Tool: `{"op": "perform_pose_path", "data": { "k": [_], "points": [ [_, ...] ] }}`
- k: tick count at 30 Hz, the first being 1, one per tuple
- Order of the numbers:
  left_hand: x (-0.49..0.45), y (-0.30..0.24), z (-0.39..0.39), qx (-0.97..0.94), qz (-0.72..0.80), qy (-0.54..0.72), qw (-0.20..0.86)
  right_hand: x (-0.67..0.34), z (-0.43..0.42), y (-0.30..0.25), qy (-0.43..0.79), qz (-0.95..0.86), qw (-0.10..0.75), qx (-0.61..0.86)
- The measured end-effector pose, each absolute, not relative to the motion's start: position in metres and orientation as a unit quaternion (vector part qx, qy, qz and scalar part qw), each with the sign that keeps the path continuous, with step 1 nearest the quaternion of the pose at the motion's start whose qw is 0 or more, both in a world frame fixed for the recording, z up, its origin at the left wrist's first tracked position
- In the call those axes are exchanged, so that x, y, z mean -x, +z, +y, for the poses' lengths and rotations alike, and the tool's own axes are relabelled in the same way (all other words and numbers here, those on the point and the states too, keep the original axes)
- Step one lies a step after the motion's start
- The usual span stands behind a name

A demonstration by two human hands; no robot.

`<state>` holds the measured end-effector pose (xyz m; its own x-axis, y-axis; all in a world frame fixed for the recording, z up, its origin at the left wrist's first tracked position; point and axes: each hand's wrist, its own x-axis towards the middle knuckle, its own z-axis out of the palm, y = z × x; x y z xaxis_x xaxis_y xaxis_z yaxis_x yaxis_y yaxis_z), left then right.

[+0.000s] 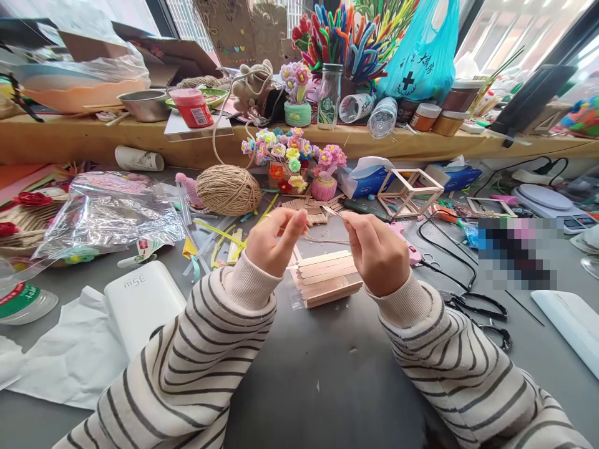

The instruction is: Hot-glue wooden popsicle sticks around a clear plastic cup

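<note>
My left hand (277, 238) is raised above the desk, thumb and forefinger pressed together. What it pinches, if anything, is too small to make out. Level with it, my right hand (378, 249) is closed on a thin pale strip (333, 212) that points toward the left hand. A thin strand of twine (327, 241) sags between the two hands; I cannot tell whether either holds it. Below them lies a small panel of wooden craft sticks (325, 274) set side by side, partly over a clear plastic piece.
Behind the hands are a ball of twine (228, 190), pipe-cleaner flowers (286, 153) and a wooden stick frame (412, 193). A pink glue gun (408, 243), black-handled scissors (477, 305) and a cable lie right. A white power bank (145, 305) lies left. A cluttered ledge (224, 144) runs behind.
</note>
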<state>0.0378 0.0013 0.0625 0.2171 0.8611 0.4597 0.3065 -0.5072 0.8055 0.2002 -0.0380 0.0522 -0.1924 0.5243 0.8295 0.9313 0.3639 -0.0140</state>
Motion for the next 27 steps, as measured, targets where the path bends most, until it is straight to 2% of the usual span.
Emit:
{"op": "perform_pose_path", "data": {
  "k": [2,3,6,11,17,22,27],
  "points": [
    [-0.042,0.067,-0.002,-0.663,0.359,0.420,0.505,-0.202,-0.038,0.051,-0.305,-0.731,0.379,0.478],
    [-0.043,0.069,-0.004,-0.631,0.336,0.403,0.571,-0.203,-0.039,0.051,-0.319,-0.735,0.374,0.466],
    [-0.048,0.073,-0.011,-0.581,0.297,0.407,0.639,-0.203,-0.040,0.049,-0.334,-0.748,0.366,0.441],
    [-0.050,0.073,-0.016,-0.600,0.293,0.437,0.602,-0.202,-0.042,0.047,-0.312,-0.755,0.373,0.440],
    [-0.049,0.070,-0.018,-0.645,0.305,0.449,0.538,-0.201,-0.042,0.047,-0.359,-0.748,0.334,0.448],
    [-0.049,0.072,-0.019,-0.685,0.320,0.433,0.492,-0.198,-0.041,0.049,-0.341,-0.752,0.344,0.447],
    [-0.049,0.069,-0.019,-0.716,0.326,0.409,0.462,-0.197,-0.043,0.054,-0.359,-0.759,0.317,0.441]
  ]
}}
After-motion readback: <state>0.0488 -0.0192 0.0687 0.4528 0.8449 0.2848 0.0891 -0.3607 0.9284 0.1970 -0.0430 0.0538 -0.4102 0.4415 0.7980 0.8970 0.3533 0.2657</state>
